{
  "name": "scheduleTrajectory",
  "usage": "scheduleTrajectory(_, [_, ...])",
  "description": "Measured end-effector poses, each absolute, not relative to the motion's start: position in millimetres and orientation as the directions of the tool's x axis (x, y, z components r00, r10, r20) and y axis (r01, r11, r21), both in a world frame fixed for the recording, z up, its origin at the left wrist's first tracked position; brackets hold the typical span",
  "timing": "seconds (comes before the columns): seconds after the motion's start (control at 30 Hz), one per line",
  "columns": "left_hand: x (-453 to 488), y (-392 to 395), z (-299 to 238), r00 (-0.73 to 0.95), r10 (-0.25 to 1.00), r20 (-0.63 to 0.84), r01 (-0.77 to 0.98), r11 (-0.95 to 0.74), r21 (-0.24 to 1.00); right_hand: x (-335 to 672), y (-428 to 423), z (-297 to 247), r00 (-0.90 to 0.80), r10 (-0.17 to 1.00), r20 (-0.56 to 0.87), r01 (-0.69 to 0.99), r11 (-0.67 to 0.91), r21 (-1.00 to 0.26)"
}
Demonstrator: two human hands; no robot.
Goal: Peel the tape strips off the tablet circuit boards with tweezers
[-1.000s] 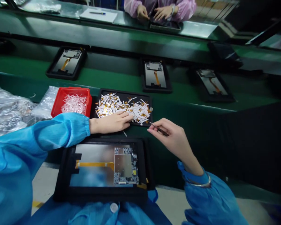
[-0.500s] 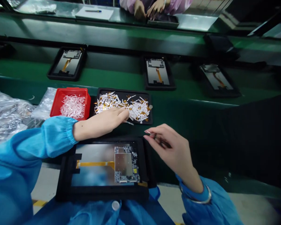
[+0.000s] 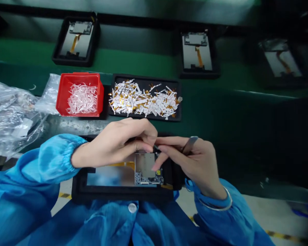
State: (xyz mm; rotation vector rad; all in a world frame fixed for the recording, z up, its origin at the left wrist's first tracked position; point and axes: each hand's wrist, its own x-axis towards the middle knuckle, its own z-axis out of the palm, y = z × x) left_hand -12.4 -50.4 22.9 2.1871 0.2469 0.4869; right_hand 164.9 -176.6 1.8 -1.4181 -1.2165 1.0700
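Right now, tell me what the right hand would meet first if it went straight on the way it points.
The left hand looks first in line: the right hand and its tweezers point left at those fingertips, above the circuit board. Depth is unclear, so the line may pass just beside them.

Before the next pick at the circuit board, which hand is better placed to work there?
Probably the right hand: it grips tweezers, their tip by the circuit board. The left hand shows no tool.
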Motion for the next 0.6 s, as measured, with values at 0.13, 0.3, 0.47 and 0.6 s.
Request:
scheduleTrajectory(0.13, [-33, -47, 23, 0.832, 0.492, 0.256, 0.038, -0.512, 0.858, 169, -177, -6, 0.128, 0.986, -0.102, 0.033, -0.107, -0.994])
scheduleTrajectory(0.3, [-38, -49, 21, 0.85, 0.466, 0.245, 0.099, -0.599, 0.795, 162, -170, -8, 0.073, 0.997, -0.026, 0.093, -0.033, -0.995])
scheduleTrajectory(0.47, [-22, -53, 18, 0.913, 0.358, 0.196, 0.088, -0.643, 0.761, 160, -163, -9, 0.052, 0.995, 0.082, 0.223, 0.069, -0.972])
scheduleTrajectory(0.6, [-42, -41, 16, 0.885, 0.422, 0.197, 0.133, -0.634, 0.762, 174, -167, -15, 0.084, 0.992, 0.095, 0.35, 0.06, -0.935])
